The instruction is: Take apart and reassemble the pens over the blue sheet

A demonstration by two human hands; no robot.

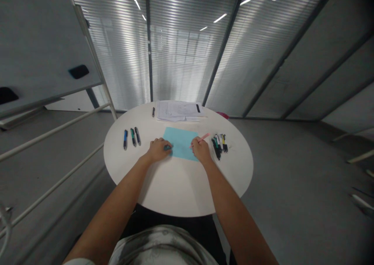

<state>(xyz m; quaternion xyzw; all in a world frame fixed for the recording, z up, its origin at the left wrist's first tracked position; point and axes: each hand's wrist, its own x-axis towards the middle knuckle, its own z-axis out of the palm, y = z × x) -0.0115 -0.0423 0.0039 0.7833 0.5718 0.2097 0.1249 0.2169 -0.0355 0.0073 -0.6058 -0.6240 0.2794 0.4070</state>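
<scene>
A sheet of light blue paper (182, 143) lies on the white round table (175, 187) in front of me. My right hand (201, 149) is closed around a pink pen (206, 136) over the sheet's right edge. The pen slants, with its upper end pointing to the far right. My left hand (158, 149) rests at the sheet's left edge, fingers curled round a small dark object (167, 147). What kind of object it is, I cannot make out. Right of my right hand lies a cluster of pens (219, 143) with black, green, white and yellow parts.
On the left lie a blue pen (125, 139), a green pen (133, 136) and a dark pen (137, 136). A stack of printed papers (178, 111) sits at the far edge beside another pen (153, 112). A whiteboard frame (96, 62) stands left of the table.
</scene>
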